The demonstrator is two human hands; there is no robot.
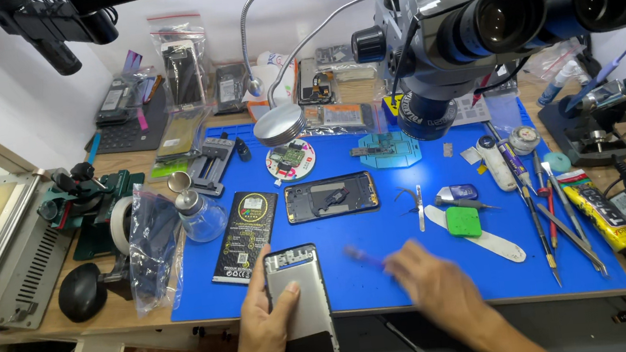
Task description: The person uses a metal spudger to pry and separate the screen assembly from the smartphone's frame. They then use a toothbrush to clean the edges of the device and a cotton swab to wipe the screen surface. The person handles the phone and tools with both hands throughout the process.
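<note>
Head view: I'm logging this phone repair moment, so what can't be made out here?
- Right hand: motion-blurred; its fingers and the thin purple tool are smeared, so the grip is unclear.
- Opened grey-backed phone under the left hand: lower end cut off by the bottom edge.
- Small parts on the blue work mat: too small to identify.

Head view, steeply down, close over blue mat (387, 262)

A wooden table (69, 329) carries a big blue mat (388, 266). On the mat lie a black battery (245, 236), a dark phone frame (331, 197), a small green block (463, 222), a white flat stick (488, 240) and a row of thin tools (566, 228). A yellow glue tube (602, 214) lies at the mat's right edge, and a black rubber ball (81, 292) sits on the wood at the left.
</note>
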